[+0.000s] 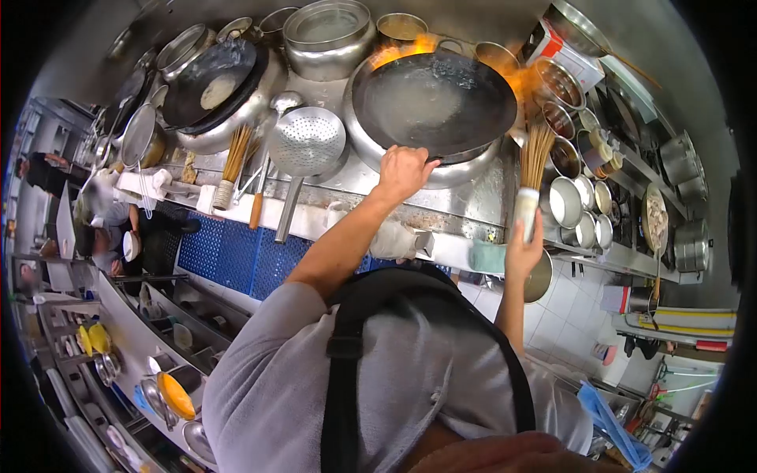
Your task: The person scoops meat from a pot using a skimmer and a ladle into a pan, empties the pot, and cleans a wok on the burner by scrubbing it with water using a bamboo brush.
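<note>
A large dark wok [434,110] sits on the burner, with cloudy liquid in its bottom and orange flames licking around its far and right sides. My left hand [404,172] is closed on the wok's near edge; whether a handle lies under the fingers is hidden. In my right hand [523,246] is a bamboo wok brush [536,158], gripped by its pale wrapped handle. It stands bristles up, to the right of the wok and apart from it. Left of the wok lies a perforated metal strainer ladle [307,142], its handle pointing toward me.
Another wok [209,87] rests on the left burner. A second bamboo brush [234,165] leans at the counter's front edge. A steel pot [327,35] stands behind. Metal bowls [564,201] line the right shelf. White cloths hang along the front rail. Another person [118,229] is at far left.
</note>
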Demonstrator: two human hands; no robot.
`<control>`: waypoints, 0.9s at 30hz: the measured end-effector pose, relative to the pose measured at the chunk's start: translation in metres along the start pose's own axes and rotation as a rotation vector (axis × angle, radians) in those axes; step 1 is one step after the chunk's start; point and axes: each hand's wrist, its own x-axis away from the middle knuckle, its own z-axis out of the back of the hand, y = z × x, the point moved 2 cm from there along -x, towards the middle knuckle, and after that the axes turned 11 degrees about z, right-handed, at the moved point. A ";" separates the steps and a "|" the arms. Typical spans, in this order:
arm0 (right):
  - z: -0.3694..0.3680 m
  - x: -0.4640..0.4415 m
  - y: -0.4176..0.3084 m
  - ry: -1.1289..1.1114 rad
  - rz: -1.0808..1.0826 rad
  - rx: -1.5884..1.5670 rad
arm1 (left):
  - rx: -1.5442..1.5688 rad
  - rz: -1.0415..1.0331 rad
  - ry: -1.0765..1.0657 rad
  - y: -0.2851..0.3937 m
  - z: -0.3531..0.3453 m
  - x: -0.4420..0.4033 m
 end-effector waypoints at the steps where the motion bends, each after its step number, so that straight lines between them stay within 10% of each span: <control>1: 0.007 0.019 0.015 -0.060 -0.049 0.116 | 0.008 -0.006 0.020 -0.003 0.000 0.001; 5: 0.029 0.065 0.081 -0.467 -0.064 0.472 | 0.081 0.023 0.057 -0.007 0.013 0.006; 8: 0.055 0.075 0.105 -0.357 -0.153 0.762 | 0.119 0.040 0.128 -0.012 0.016 -0.001; 23: 0.080 0.052 0.144 -0.533 -0.322 0.779 | 0.404 0.380 0.322 -0.004 0.060 -0.057; 27: 0.081 0.015 0.141 -0.559 -0.071 0.586 | 0.508 0.437 0.366 -0.009 0.074 -0.084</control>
